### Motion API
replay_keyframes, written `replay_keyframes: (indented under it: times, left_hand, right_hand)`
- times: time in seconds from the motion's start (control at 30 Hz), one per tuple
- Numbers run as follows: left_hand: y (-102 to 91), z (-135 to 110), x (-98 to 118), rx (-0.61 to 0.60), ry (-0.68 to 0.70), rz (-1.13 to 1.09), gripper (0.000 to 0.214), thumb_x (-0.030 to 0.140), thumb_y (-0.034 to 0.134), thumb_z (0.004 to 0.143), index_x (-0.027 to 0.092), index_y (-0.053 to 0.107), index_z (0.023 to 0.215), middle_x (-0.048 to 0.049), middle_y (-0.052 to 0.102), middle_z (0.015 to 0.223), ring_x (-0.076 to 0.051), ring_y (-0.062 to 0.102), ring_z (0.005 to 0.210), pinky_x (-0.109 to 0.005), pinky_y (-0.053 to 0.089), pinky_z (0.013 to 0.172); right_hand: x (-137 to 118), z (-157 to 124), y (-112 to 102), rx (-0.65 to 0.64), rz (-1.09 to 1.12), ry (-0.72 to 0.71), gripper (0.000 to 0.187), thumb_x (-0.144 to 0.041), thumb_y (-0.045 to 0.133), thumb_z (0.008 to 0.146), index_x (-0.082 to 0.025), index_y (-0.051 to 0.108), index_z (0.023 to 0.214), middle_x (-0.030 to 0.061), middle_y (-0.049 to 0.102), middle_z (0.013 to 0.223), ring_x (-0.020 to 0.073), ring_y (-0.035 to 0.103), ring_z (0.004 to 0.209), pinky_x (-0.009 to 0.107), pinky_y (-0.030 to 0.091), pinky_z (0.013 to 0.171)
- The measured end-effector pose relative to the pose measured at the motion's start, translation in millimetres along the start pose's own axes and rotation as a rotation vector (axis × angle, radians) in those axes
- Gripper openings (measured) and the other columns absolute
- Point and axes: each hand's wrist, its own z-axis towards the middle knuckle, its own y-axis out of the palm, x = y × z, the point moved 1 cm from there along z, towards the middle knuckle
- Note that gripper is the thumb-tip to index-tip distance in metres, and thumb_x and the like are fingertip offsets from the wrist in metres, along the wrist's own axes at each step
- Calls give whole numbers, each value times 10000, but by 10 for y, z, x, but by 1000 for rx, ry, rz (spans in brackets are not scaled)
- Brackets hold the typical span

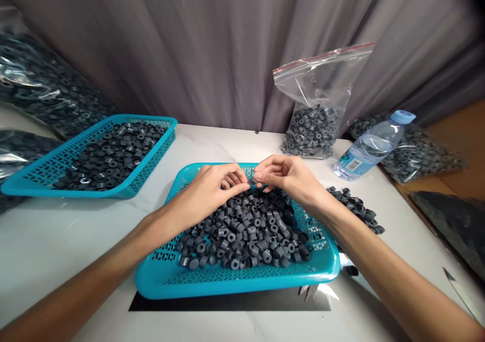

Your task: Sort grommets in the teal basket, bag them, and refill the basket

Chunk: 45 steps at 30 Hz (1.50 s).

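Note:
My left hand (pixel 212 188) and my right hand (pixel 288 175) meet fingertip to fingertip above the far half of a turquoise perforated basket (pixel 235 279). Both are pinched together on one small dark grey ring (pixel 251 181) held between them. Under the hands the basket holds a heap of many small grey ring-shaped parts (pixel 246 233). A loose pile of the same rings (pixel 358 208) lies on the white table just right of the basket, by my right wrist.
A second turquoise basket (pixel 45 173) with rings stands at the left. A zip bag of rings (pixel 314 122) and a water bottle (pixel 373 145) stand behind, more filled bags at both sides. A grey curtain hangs at the back. A blade (pixel 460 291) lies at right.

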Motion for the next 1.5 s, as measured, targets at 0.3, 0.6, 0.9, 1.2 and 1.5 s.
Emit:
replay_keyframes:
  times: [0.3, 0.6, 0.9, 1.2, 1.5]
  left_hand:
    - [-5, -2, 59, 37, 39, 28, 204, 420, 719, 913, 217, 719, 899, 38, 777, 848, -138, 728, 810, -232, 537, 754]
    - [-64, 28, 5, -144, -74, -171, 229, 403, 714, 887, 192, 711, 797, 10, 769, 738, -138, 710, 677, -255, 559, 697]
    - [-43, 22, 46, -37, -80, -304, 217, 398, 733, 876, 185, 748, 913, -25, 806, 854, -175, 757, 804, -262, 586, 718]
    - [-64, -24, 36, -29, -7, -33, 237, 430, 671, 921, 212, 737, 856, 18, 777, 805, -166, 741, 778, -274, 562, 753]
    - [-350, 17, -82, -230, -56, -21, 232, 437, 706, 870, 207, 735, 865, -6, 777, 802, -176, 725, 763, -277, 550, 720]
  right_hand:
    - [-19, -13, 45, -11, 64, 8, 395, -432, 925, 647, -171, 728, 868, 25, 744, 796, 146, 692, 739, 302, 581, 713]
    - [-67, -7, -19, 48, 2, -90, 409, -463, 921, 666, -174, 712, 868, 23, 715, 787, 153, 678, 698, 352, 590, 770]
    - [-67, -28, 32, -29, 63, -58, 387, -447, 905, 702, -173, 732, 914, 29, 745, 841, 155, 703, 776, 348, 575, 842]
    - [-3, -31, 45, -82, -161, -148, 329, -477, 823, 800, -176, 747, 908, 42, 750, 888, 170, 692, 840, 333, 551, 836]
    - [-47, -17, 7, -77, -244, -169, 298, -461, 774, 859, -189, 733, 974, 55, 753, 967, 185, 695, 898, 344, 553, 872]
